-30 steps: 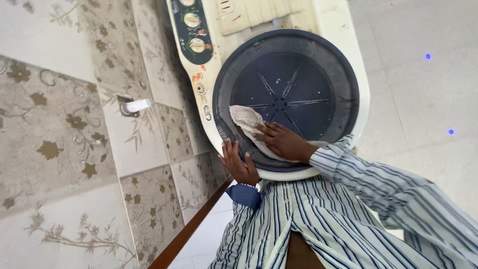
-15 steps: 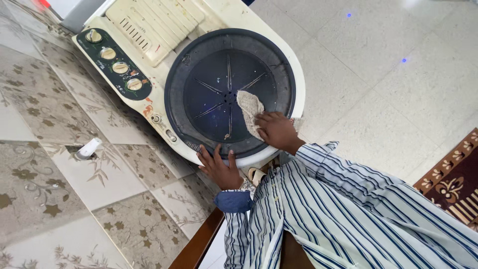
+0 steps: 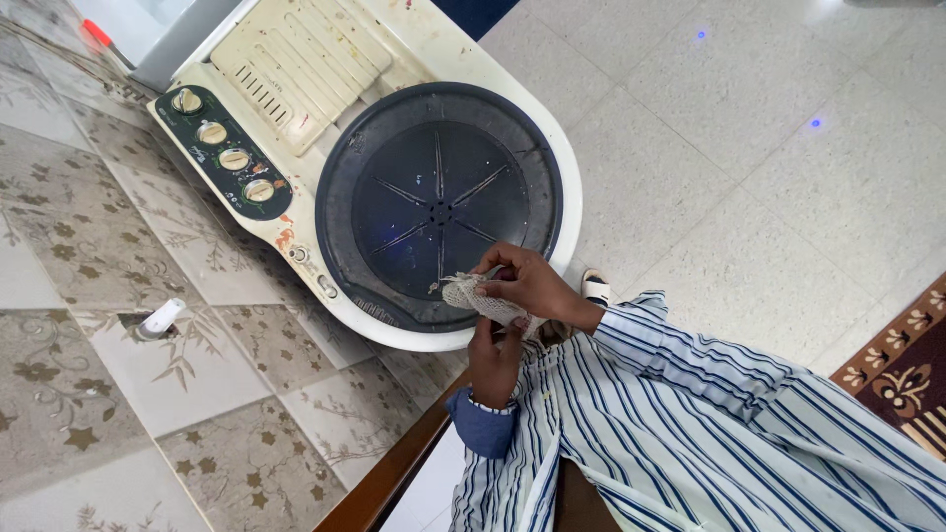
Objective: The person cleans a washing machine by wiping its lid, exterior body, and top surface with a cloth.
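Both hands hold one small beige cloth (image 3: 480, 297) bunched between them: the right hand (image 3: 533, 287) pinches its top with curled fingers, the left hand (image 3: 495, 355) grips from below. Its long axis runs sideways, over the washer's dark lid (image 3: 394, 197).

No packages, signs or screens on view here. Just one labelled part: the dark green control panel (image 3: 223, 158), a slanted strip with pale print, on the washing machine's (image 3: 414, 39) upper-left edge.

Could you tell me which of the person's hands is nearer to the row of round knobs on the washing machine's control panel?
Left. The left hand sits below the cloth, on the side of the knobs; the right hand lies farther off.
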